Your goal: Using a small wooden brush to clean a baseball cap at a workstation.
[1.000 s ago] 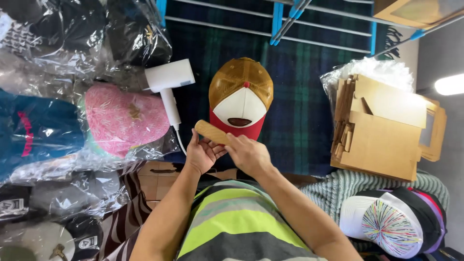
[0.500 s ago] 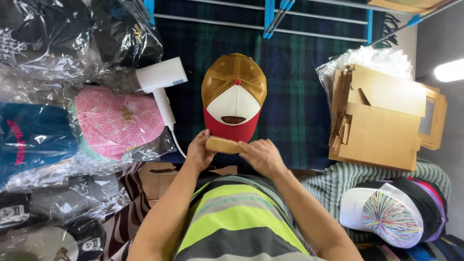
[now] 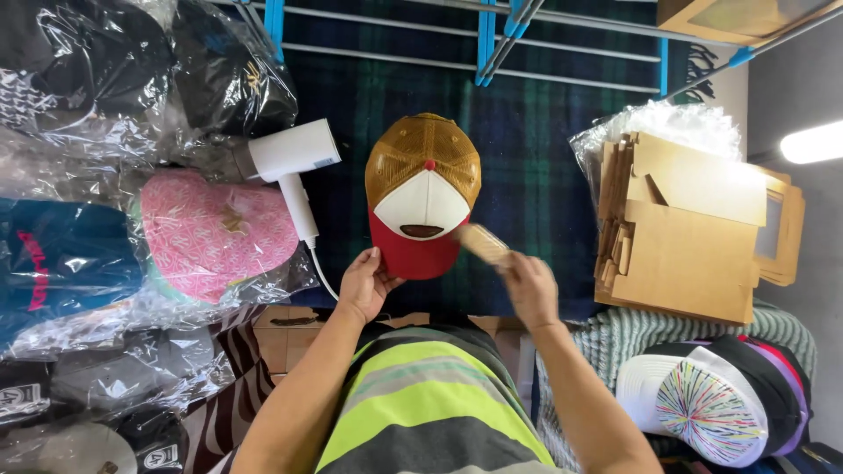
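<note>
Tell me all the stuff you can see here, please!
cap: one, gold mesh, white front, red brim, centre on plaid blanket
wooden piece: one, tan, blurred, in right hand
hair dryer: one, white, left of cap
bagged caps: several, pink, teal, black, left side
cardboard boxes: flat stack, brown, right
stacked caps: white and dark, lower right
drying rack: grey and blue, top
hands: left hand at brim; right hand
</note>
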